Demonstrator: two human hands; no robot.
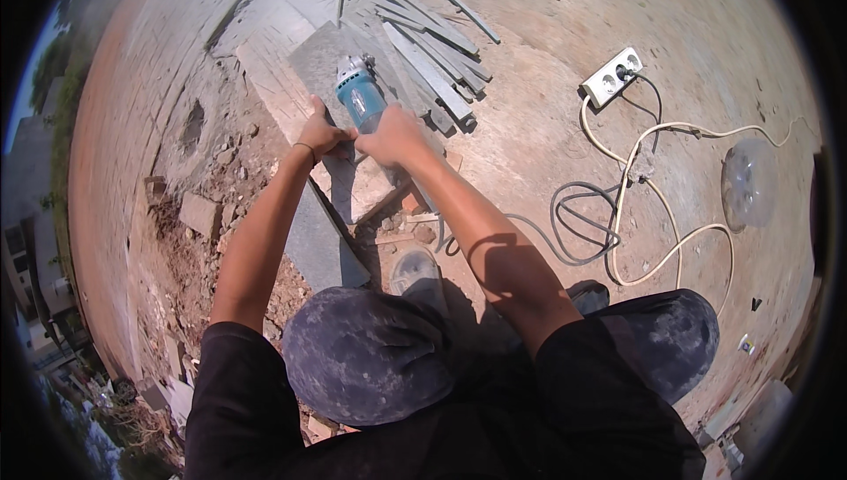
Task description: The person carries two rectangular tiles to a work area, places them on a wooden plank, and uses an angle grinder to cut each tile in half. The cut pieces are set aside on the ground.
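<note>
In the right hand (393, 134), teal grinder (359, 94)

Light: bright, hard daylight; pale ground (547, 12). Shadows: dark, crisp-edged; one crosses right forearm (483, 235). Sharpness: fair at power tool (360, 96), softer outward. Distortion: fisheye bending, black vignette around rim.

Outdoor bldg. site, w/ rubble (226, 206), grey strips (430, 72) & pwr. bar (613, 78) showing it.
</note>
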